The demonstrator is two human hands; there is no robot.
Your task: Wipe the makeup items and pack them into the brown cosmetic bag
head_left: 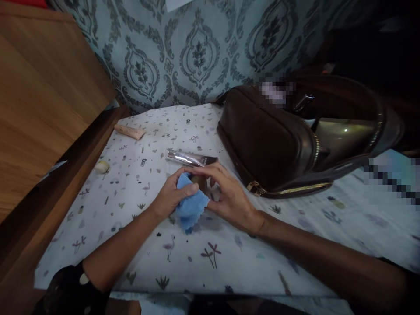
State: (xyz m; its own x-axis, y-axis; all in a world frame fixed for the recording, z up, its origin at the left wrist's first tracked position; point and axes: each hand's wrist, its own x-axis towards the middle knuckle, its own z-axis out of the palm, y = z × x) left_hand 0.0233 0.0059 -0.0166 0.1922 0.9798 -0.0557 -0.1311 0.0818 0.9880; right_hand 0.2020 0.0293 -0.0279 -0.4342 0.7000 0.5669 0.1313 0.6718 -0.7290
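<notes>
Cloth [191, 209], one piece: light blue, soft-looking, matte, with a zigzag-cut edge; bunched at the top, its lower part hanging to a loose point. Location: in the left hand [173, 192], to the left of the right hand's thumb. Left hand: closed, thumb laid flat across the cloth, pinning it.

Brownish item [198, 181], one: between the two hands, partly behind the cloth (too much covered to identify). Right hand [231, 197]: half curled, fingers arched over the far side of this item, thumb low near the cloth's edge; whether it grips firmly cannot be told.

Metallic tube [188, 157], one: silvery, shiny, lying just beyond both hands, its darker end close to the right hand's fingers.

Peach tube [129, 131], one: lying farther out, to the left of the left hand.

Small yellowish object [101, 166], one: well to the left of the left hand.

Bag [262, 135], one: dark brown, smooth, gold-toned zips, beyond and to the right of the right hand.

Worktop [243, 269], beneath both hands: white covering printed with flamingos and plants.
</notes>
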